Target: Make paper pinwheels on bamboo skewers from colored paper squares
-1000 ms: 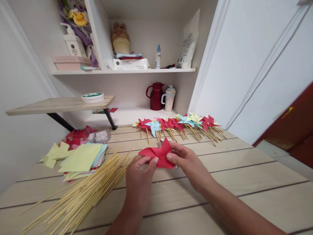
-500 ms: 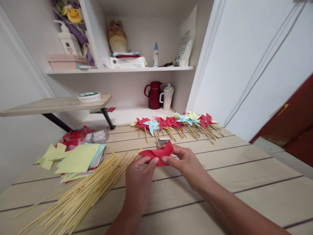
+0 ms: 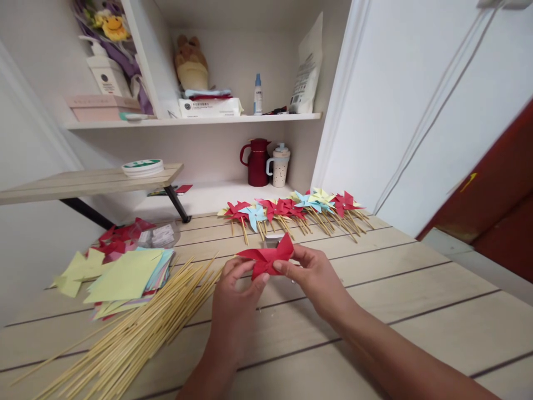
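Both my hands hold a red paper pinwheel head (image 3: 267, 258) just above the wooden table (image 3: 416, 300). My left hand (image 3: 235, 300) pinches its left side from below, thumb and fingers closed on the paper. My right hand (image 3: 314, 278) grips its right side, thumb on top. A small grey object (image 3: 272, 240) lies on the table right behind the pinwheel. A heap of bamboo sticks (image 3: 137, 333) fans out to the left of my left hand.
A row of finished pinwheels on sticks (image 3: 291, 214) lies at the back of the table. A stack of coloured paper squares (image 3: 125, 275) and red cut pieces (image 3: 119, 239) sit at the left. Behind stand a red jug (image 3: 258, 162), a mug (image 3: 280, 165) and shelves.
The red pinwheel head has been tilted and lifted slightly between my hands, now seen more edge-on. My view has shifted a little to the right.
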Demonstrator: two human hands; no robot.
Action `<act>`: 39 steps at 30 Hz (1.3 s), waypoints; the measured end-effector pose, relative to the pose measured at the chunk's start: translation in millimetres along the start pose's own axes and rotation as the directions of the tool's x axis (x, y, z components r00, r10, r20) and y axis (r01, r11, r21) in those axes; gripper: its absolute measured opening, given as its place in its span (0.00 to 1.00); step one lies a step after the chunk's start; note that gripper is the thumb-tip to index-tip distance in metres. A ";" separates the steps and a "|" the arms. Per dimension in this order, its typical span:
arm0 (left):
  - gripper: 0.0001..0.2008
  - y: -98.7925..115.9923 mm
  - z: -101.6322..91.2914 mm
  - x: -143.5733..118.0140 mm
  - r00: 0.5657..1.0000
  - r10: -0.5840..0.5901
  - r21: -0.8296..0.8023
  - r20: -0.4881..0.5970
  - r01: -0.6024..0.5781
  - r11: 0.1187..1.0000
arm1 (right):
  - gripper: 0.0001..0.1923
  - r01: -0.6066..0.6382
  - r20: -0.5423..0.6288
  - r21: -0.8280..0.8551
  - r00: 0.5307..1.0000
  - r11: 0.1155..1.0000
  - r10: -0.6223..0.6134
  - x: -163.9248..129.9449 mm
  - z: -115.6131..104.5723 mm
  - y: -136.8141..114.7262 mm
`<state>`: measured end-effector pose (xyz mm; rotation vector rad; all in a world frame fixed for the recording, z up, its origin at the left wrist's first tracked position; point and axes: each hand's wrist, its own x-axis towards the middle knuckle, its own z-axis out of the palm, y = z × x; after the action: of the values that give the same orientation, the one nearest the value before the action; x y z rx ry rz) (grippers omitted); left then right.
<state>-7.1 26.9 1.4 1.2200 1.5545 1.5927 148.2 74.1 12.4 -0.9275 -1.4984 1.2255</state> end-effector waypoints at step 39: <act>0.07 11.5 0.2 -6.7 0.993 -0.067 0.044 -0.101 0.072 0.996 | 0.07 0.027 0.017 -0.141 1.000 0.990 -0.025 -4.4 7.9 -3.7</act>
<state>-2.1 19.3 11.2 1.1143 1.6878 1.6012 141.7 67.2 14.8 -0.9903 -1.6213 1.1216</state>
